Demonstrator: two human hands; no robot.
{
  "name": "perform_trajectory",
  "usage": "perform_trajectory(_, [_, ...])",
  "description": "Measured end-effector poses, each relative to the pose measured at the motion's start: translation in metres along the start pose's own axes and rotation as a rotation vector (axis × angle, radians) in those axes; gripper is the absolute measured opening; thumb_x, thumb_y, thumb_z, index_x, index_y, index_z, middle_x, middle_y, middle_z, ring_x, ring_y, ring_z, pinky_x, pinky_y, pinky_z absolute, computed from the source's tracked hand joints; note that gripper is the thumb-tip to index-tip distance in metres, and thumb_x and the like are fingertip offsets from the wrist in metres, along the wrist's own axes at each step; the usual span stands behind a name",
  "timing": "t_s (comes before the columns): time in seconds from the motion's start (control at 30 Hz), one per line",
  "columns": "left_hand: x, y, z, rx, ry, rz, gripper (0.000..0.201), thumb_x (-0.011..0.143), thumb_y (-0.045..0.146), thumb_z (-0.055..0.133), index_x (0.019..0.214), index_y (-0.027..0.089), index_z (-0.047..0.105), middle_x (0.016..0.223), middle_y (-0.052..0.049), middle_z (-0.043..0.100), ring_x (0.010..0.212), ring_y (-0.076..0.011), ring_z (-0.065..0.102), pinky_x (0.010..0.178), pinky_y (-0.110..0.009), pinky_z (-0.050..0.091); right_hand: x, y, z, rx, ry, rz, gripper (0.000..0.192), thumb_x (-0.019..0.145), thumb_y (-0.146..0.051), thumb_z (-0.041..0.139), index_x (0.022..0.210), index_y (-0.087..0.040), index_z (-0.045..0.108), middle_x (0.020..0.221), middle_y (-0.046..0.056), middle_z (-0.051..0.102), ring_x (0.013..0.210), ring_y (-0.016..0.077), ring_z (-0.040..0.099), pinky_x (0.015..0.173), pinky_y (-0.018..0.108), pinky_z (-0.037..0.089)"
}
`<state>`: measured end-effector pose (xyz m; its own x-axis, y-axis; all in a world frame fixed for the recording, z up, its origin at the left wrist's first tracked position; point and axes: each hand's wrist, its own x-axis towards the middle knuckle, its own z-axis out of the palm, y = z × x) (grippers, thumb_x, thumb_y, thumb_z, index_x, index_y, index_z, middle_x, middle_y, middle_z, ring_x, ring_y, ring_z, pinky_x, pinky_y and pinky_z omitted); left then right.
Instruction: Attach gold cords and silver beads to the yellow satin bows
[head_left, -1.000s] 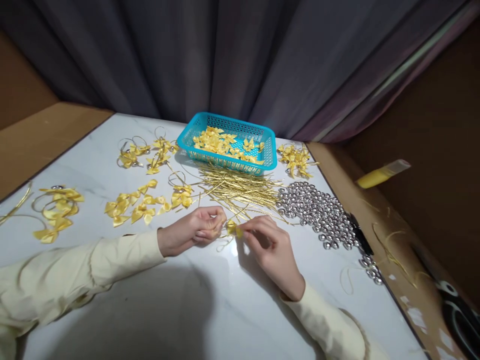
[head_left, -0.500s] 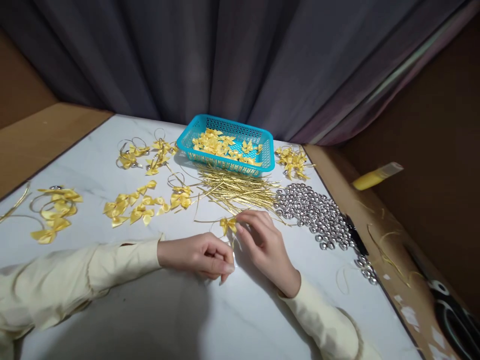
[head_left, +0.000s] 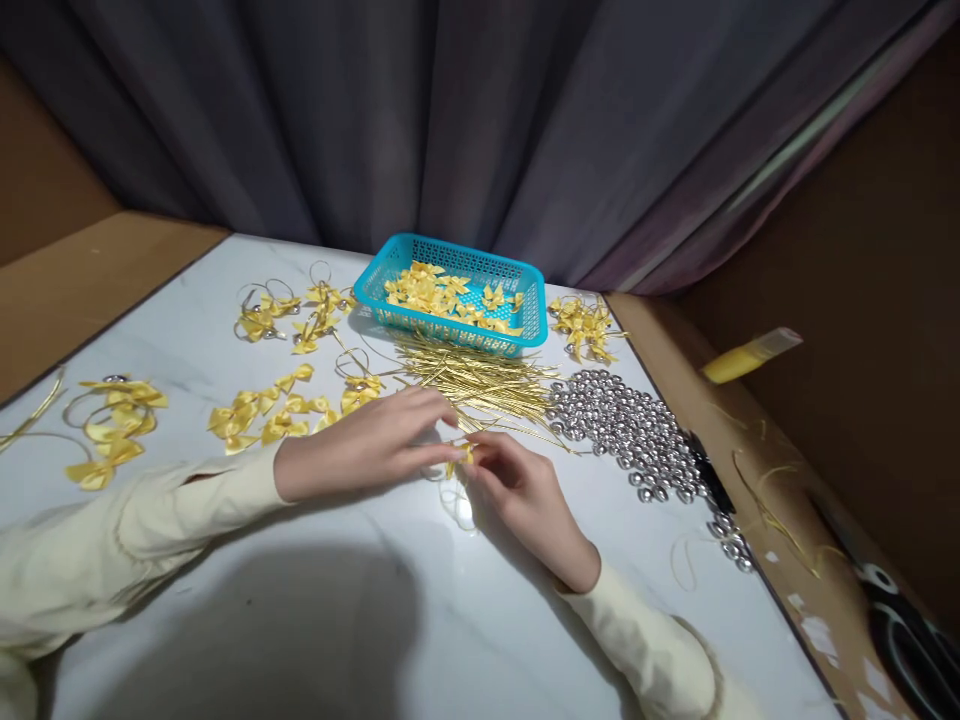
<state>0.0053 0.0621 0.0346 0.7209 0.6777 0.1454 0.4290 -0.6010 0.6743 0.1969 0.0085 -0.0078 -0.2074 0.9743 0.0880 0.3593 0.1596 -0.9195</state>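
A small yellow ribbon bow is between my two hands, just above the white tabletop. My right hand pinches its right side between thumb and fingers. My left hand comes in from the left, thumb and fingertips closing on the same bow, which they partly cover. Thin loops of pale cord lie below the bow near a bright glare spot. Just behind my fingers is a pile of gold twist ties.
A blue plastic basket of yellow bows stands at the back. Silver beads are heaped on the right. Bow groups lie to the left, more bows at back right. Black-handled scissors and a yellow tube are beyond the right edge.
My left hand has moved up and forward from below the bow to meet it, and its fingers have extended. My right hand stays at the bow.
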Motion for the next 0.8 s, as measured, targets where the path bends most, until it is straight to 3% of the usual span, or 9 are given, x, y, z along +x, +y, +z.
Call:
perform_trajectory(0.1, [0.003, -0.015, 0.001, -0.087, -0.114, -0.052, 0.032, 0.082, 0.039, 0.055, 0.109, 0.021, 0.055, 0.103, -0.007, 0.057, 0.095, -0.0214, 0.05, 0.078, -0.027, 0.038, 0.002, -0.003, -0.001, 0.301, -0.027, 0.114, 0.022, 0.078, -0.023, 0.06, 0.098, -0.018, 0.055, 0.074, 0.0, 0.06, 0.067, 0.0129, 0.06, 0.065, 0.026, 0.047])
perform_trajectory(0.2, [0.004, -0.016, 0.004, -0.191, -0.218, -0.048, 0.03, 0.083, 0.034, 0.056, 0.11, 0.021, 0.055, 0.104, -0.005, 0.057, 0.096, -0.02, 0.051, 0.08, -0.026, 0.038, 0.003, -0.007, -0.005, 0.506, -0.064, 0.176, 0.028, 0.075, -0.023, 0.064, 0.1, -0.019, 0.053, 0.075, -0.002, 0.057, 0.067, 0.0127, 0.062, 0.067, 0.027, 0.047])
perform_trajectory(0.37, [0.007, -0.007, 0.004, -0.35, -0.314, -0.205, 0.025, 0.082, 0.032, 0.055, 0.102, 0.016, 0.058, 0.082, -0.002, 0.059, 0.074, -0.0142, 0.052, 0.063, -0.021, 0.039, 0.004, -0.01, -0.011, 0.727, -0.119, 0.241, 0.03, 0.074, -0.02, 0.065, 0.101, -0.02, 0.053, 0.077, -0.004, 0.054, 0.062, 0.0107, 0.061, 0.067, 0.028, 0.046])
perform_trajectory(0.5, [0.008, -0.006, 0.004, -0.381, -0.304, -0.262, 0.025, 0.083, 0.035, 0.053, 0.093, 0.014, 0.061, 0.081, -0.002, 0.058, 0.072, -0.0137, 0.05, 0.061, -0.021, 0.038, 0.006, -0.01, -0.014, 0.868, -0.153, 0.354, 0.031, 0.071, -0.018, 0.067, 0.099, -0.019, 0.054, 0.077, -0.004, 0.053, 0.051, 0.0048, 0.048, 0.054, 0.023, 0.038])
perform_trajectory(0.67, [0.007, -0.007, 0.004, -0.363, -0.247, -0.259, 0.024, 0.081, 0.037, 0.054, 0.088, 0.015, 0.061, 0.071, 0.001, 0.052, 0.064, -0.0114, 0.045, 0.056, -0.02, 0.035, 0.007, -0.013, -0.02, 0.888, -0.208, 0.446, 0.026, 0.073, -0.023, 0.067, 0.095, -0.018, 0.055, 0.059, -0.009, 0.042, 0.04, 0.0006, 0.021, 0.042, 0.019, 0.016])
perform_trajectory(0.8, [0.007, -0.01, 0.004, -0.318, -0.173, -0.212, 0.019, 0.082, 0.034, 0.054, 0.084, 0.016, 0.059, 0.065, 0.003, 0.046, 0.06, -0.0104, 0.042, 0.053, -0.019, 0.032, 0.004, -0.017, -0.025, 0.774, -0.262, 0.471, 0.029, 0.072, -0.025, 0.068, 0.096, -0.018, 0.052, 0.055, -0.007, 0.05, 0.039, 0.001, 0.02, 0.04, 0.018, 0.012])
